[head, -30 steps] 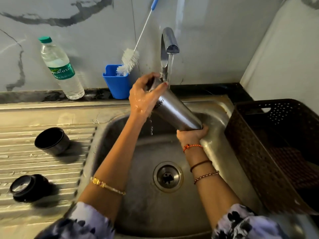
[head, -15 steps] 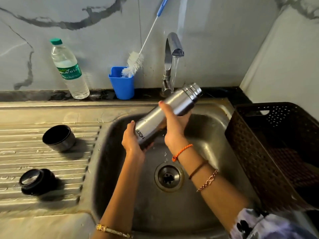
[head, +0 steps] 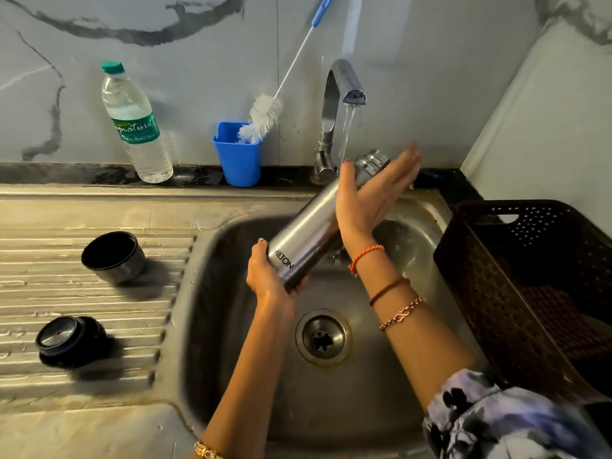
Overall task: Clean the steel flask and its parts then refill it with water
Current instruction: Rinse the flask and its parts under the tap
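Flask tilted over the sink, its mouth far and right, beside the stream from the tap. Left hand curls round its base. Right hand lies against its upper body with fingers straight and thumb up. Cup and stopper sit on the drainboard at left.

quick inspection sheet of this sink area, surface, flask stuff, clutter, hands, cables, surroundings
surface: steel sink with ribbed drainboard, wet
job's things: steel flask tilted over the basin, neck near the running tap; cup lid and stopper on the drainboard
clutter: water bottle, bottle brush in blue holder, brown basket
grippers: left hand grips the flask base; right hand flat against its upper body
cables: nothing seen
surroundings: marble-look wall
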